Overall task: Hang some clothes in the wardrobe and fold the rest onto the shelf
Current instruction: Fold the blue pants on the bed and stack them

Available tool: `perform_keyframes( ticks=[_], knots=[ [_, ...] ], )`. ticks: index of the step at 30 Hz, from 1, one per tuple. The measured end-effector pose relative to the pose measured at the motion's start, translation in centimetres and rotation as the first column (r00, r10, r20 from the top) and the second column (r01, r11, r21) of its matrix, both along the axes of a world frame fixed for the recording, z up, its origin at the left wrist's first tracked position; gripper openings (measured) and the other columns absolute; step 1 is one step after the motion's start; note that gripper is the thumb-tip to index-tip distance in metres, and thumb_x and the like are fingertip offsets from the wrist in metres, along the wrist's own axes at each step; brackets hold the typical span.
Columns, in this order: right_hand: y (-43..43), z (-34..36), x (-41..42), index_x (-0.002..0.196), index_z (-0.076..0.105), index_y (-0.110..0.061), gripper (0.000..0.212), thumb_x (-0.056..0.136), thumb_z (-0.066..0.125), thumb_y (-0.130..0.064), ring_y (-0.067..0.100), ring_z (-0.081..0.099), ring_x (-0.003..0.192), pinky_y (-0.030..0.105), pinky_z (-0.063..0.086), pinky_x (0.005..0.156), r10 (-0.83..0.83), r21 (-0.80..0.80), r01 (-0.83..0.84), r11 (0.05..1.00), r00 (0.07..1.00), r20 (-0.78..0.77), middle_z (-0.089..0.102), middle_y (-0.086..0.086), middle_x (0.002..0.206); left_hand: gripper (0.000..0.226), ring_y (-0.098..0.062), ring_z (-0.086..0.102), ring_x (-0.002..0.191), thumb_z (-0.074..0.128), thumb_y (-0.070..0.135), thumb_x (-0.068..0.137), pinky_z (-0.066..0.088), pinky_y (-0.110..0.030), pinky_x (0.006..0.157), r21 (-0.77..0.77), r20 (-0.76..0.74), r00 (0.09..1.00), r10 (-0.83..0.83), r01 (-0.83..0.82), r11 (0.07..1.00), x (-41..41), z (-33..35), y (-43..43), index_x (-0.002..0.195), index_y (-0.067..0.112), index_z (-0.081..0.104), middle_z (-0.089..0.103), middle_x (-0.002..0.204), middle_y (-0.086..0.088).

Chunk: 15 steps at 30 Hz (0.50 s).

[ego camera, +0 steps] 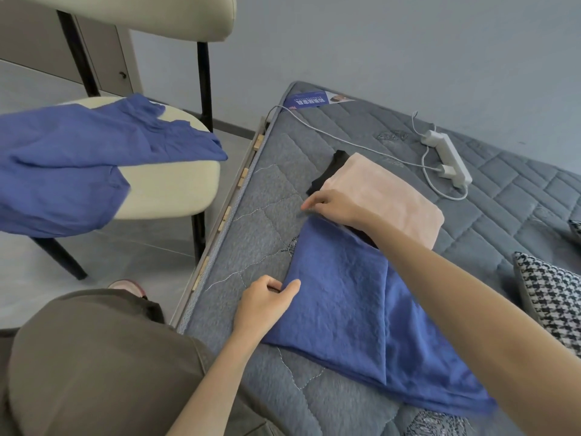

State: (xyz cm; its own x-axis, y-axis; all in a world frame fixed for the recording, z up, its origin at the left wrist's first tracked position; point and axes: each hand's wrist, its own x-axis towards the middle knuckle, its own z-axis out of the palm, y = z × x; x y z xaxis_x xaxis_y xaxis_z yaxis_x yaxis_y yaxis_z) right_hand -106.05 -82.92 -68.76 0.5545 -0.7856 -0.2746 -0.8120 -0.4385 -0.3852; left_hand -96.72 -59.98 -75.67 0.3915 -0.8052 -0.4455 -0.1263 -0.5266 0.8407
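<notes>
One grey quilted mattress (509,221) is covered near its left edge by a folded blue crinkled garment (345,309). A folded pale pink cloth (386,196) is laid on the mattress just beyond it, apparently over some black fabric (330,171). The garment's left edge is pinched by the left hand (267,298), and its far corner by the right hand (333,207).

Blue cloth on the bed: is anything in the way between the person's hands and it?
Nothing visible. Both hands grip the blue cloth: the left hand pinches its near edge, the right hand its far corner. The folded pink cloth lies beside that corner. The shelf is out of view.
</notes>
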Motion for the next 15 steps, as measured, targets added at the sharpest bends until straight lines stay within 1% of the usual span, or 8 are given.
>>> perform_keyframes(
  ticks=[1, 3, 5, 6, 8, 12, 13, 15],
  knots=[
    [0.6, 0.6, 0.2, 0.101, 0.069, -0.030, 0.036, 0.083, 0.046, -0.008, 0.016, 0.059, 0.086, 0.030, 0.048, 0.080, 0.084, 0.005, -0.084, 0.996, 0.996, -0.024, 0.068, 0.004, 0.096, 0.038, -0.012, 0.063, 0.082, 0.065, 0.060, 0.069, 0.051, -0.032, 0.077, 0.022, 0.007, 0.999, -0.032, 0.032, 0.999, 0.1, 0.0, 0.0, 0.079, 0.023, 0.063, 0.068, 0.082, 0.010],
    [1.4, 1.1, 0.3, 0.110, 0.067, -0.030, 0.050, 0.076, 0.046, -0.001, 0.016, 0.056, 0.100, 0.032, 0.046, 0.089, 0.291, 0.062, -0.285, 0.957, 0.944, -0.153, 0.065, -0.003, 0.108, 0.044, -0.012, 0.065, 0.079, 0.065, 0.063, 0.060, 0.053, -0.035, 0.077, 0.055, 0.007, 0.997, -0.082, 0.081, 0.995, 0.3, 0.1, 0.1, 0.073, 0.021, 0.064, 0.069, 0.078, 0.009],
    [2.0, 1.1, 0.6, 0.116, 0.063, -0.030, 0.056, 0.075, 0.047, 0.004, 0.019, 0.043, 0.103, 0.035, 0.042, 0.091, 0.389, 0.135, -0.365, 0.921, 0.856, -0.339, 0.057, -0.006, 0.115, 0.041, -0.014, 0.066, 0.078, 0.071, 0.057, 0.063, 0.052, -0.036, 0.076, 0.068, 0.000, 0.993, -0.119, 0.119, 0.991, 0.5, 0.1, 0.2, 0.072, 0.017, 0.065, 0.069, 0.076, 0.007],
    [2.3, 1.2, 0.9, 0.118, 0.060, -0.032, 0.055, 0.077, 0.050, 0.003, 0.019, 0.036, 0.101, 0.038, 0.042, 0.087, 0.423, 0.120, -0.413, 0.903, 0.800, -0.426, 0.053, -0.007, 0.117, 0.038, -0.015, 0.066, 0.079, 0.075, 0.052, 0.065, 0.052, -0.035, 0.076, 0.071, -0.008, 0.990, -0.138, 0.138, 0.988, 0.6, 0.0, 0.3, 0.072, 0.016, 0.065, 0.070, 0.076, 0.006],
    [2.7, 1.0, 1.3, 0.120, 0.054, -0.031, 0.050, 0.080, 0.056, -0.002, 0.020, 0.033, 0.104, 0.037, 0.040, 0.078, 0.445, 0.045, -0.508, 0.860, 0.704, -0.554, 0.049, -0.005, 0.120, 0.032, -0.014, 0.067, 0.079, 0.078, 0.044, 0.068, 0.053, -0.034, 0.076, 0.069, -0.044, 0.984, -0.171, 0.174, 0.982, 0.7, 0.0, 0.5, 0.075, 0.014, 0.067, 0.071, 0.078, 0.005],
    [2.7, 0.6, 2.1, 0.123, 0.055, -0.025, 0.043, 0.082, 0.067, -0.017, 0.025, 0.035, 0.117, 0.036, 0.035, 0.080, 0.418, -0.043, -0.635, 0.771, 0.556, -0.718, 0.049, 0.000, 0.123, 0.025, -0.015, 0.067, 0.077, 0.075, 0.037, 0.074, 0.052, -0.033, 0.071, 0.051, -0.034, 0.975, -0.218, 0.220, 0.974, 0.6, 0.0, 0.8, 0.074, 0.013, 0.066, 0.071, 0.077, 0.003],
    [2.6, 0.6, 2.2, 0.122, 0.058, -0.024, 0.041, 0.082, 0.068, -0.022, 0.025, 0.035, 0.117, 0.035, 0.033, 0.078, 0.411, -0.062, -0.648, 0.759, 0.551, -0.726, 0.051, 0.000, 0.123, 0.023, -0.016, 0.067, 0.077, 0.073, 0.035, 0.076, 0.050, -0.031, 0.069, 0.041, -0.029, 0.974, -0.225, 0.226, 0.973, 0.6, 0.1, 0.9, 0.072, 0.014, 0.065, 0.070, 0.076, 0.003],
    [1.9, 0.7, 2.3, 0.121, 0.060, -0.023, 0.038, 0.084, 0.068, -0.027, 0.025, 0.036, 0.115, 0.036, 0.033, 0.081, 0.408, -0.070, -0.616, 0.785, 0.599, -0.689, 0.055, -0.001, 0.121, 0.017, -0.015, 0.067, 0.083, 0.070, 0.033, 0.080, 0.050, -0.030, 0.072, 0.015, -0.058, 0.972, -0.229, 0.230, 0.973, 0.7, 0.2, 1.0, 0.076, 0.018, 0.064, 0.070, 0.082, 0.004]
  ],
)
